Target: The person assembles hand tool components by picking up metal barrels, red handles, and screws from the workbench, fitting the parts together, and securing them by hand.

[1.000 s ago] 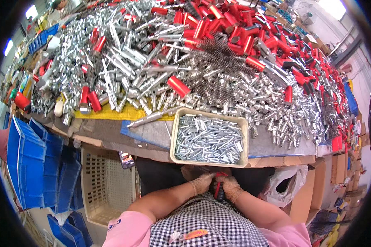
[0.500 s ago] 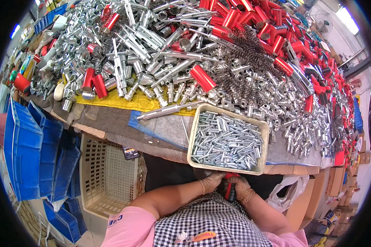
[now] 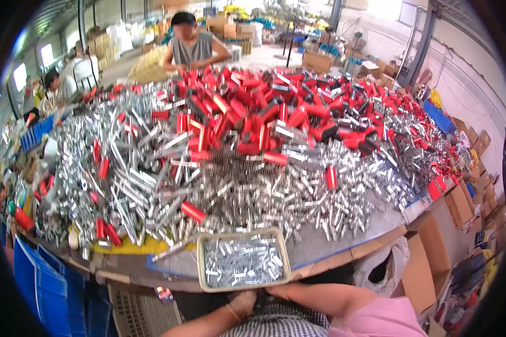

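Note:
Just below the front rim of a cream plastic tray (image 3: 200, 264), my left hand (image 3: 242, 301) is closed beside a small dark shape (image 3: 260, 299). What it holds there is blurred and mostly hidden. My right hand (image 3: 276, 290) reaches in from the right under the same rim, and its fingers are out of sight. Filling the tray are many short silvery metal pins (image 3: 242, 261). The tray sits at the table's front edge, directly above both hands.
Heaped metal fittings (image 3: 140, 196) and red cylinders (image 3: 253, 118) cover the table. Blue bins (image 3: 36, 275) and a cream crate (image 3: 143, 312) stand at left. A white plastic bag (image 3: 385, 264) and cardboard box (image 3: 424, 269) are at right. Another person (image 3: 194, 48) works across the table.
The view has tilted up and swung right, bringing the room and the other person in. Earlier a red-and-black object showed between my hands; now only a dark part shows.

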`<action>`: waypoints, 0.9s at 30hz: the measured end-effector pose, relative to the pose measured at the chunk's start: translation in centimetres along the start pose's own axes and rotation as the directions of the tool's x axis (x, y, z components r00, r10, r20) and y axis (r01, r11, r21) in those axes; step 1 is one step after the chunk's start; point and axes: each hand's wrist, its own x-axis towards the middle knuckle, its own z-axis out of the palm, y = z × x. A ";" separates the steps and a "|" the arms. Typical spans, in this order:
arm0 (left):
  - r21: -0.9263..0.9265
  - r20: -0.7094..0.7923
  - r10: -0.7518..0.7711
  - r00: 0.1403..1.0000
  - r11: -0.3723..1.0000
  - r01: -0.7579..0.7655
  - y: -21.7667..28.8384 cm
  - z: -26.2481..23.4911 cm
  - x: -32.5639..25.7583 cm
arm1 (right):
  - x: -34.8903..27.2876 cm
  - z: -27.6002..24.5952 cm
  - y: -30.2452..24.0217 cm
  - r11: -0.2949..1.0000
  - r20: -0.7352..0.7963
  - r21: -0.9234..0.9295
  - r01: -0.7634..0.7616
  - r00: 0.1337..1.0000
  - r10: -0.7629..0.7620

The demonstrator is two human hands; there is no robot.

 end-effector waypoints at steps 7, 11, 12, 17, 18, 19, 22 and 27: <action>0.292 0.492 0.139 0.860 0.904 -0.313 -14.5 6.7 7.6 | -1.9 2.1 -3.6 0.993 0.139 0.103 -0.051 0.990 0.037; 0.130 0.746 0.037 0.665 0.971 -0.200 -12.8 13.7 6.1 | -3.4 0.0 -1.2 0.974 0.289 0.078 -0.210 0.940 0.180; 0.115 0.728 0.040 0.684 0.977 -0.179 -12.6 14.0 6.6 | -4.1 0.3 -0.8 0.972 0.324 0.081 -0.222 0.928 0.185; 0.026 0.673 0.076 0.736 0.992 -0.126 -9.5 12.1 3.9 | -3.4 -0.5 -0.3 0.943 0.454 0.063 -0.327 0.851 0.264; 0.006 0.657 0.079 0.750 0.994 -0.111 -8.3 11.5 3.7 | -3.4 -1.4 0.1 0.937 0.484 0.057 -0.344 0.831 0.275; -0.016 0.641 0.083 0.763 0.995 -0.095 -5.9 10.6 3.9 | -1.8 -2.1 -1.3 0.931 0.514 0.048 -0.362 0.808 0.287; -0.054 0.548 0.079 0.833 0.997 -0.060 -0.1 5.7 6.3 | -1.7 -0.3 -5.6 0.933 0.599 0.038 -0.359 0.755 0.266; -0.128 0.351 0.026 0.936 0.992 0.020 5.2 2.3 1.9 | -2.7 -4.8 0.3 0.944 0.756 0.014 -0.330 0.622 0.206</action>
